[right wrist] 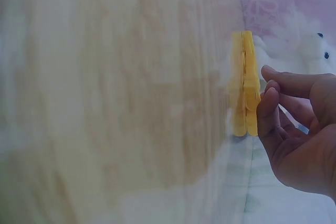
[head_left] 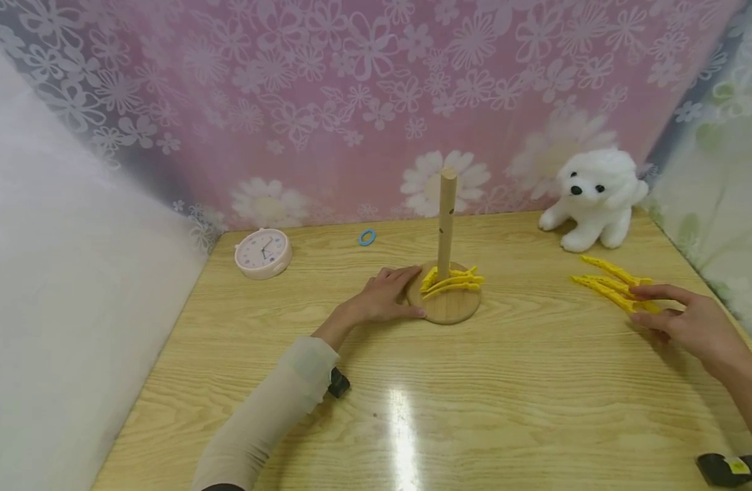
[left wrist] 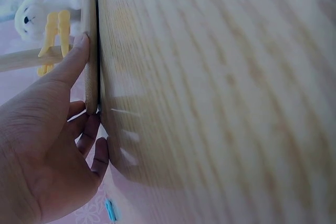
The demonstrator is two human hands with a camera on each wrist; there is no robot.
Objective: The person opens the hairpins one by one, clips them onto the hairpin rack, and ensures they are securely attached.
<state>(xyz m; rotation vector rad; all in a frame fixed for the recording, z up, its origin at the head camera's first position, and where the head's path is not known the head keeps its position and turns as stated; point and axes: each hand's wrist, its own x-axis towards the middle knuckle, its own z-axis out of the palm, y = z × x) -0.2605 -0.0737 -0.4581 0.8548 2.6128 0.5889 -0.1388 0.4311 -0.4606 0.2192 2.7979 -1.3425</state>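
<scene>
My left hand (head_left: 388, 297) grips the left rim of a round wooden base, its thumb on the near side and fingers on the far side. From this base rises a wooden post, together a wooden stand (head_left: 447, 225). Yellow plastic pieces (head_left: 454, 281) lie on the base around the post's foot. At the right, my right hand (head_left: 695, 324) pinches the near end of a yellow plastic piece with long notched arms (head_left: 609, 290), which lies on the table. In the right wrist view the thumb and index fingertips are beside that yellow piece (right wrist: 247, 85).
A white plush dog (head_left: 596, 198) sits at the back right, behind the yellow arms. A pink clock (head_left: 263, 253) lies at the back left. Between clock and post lies a small blue ring (head_left: 367, 237). Flowered cloth walls (head_left: 326, 136) enclose the wooden table (head_left: 504, 409).
</scene>
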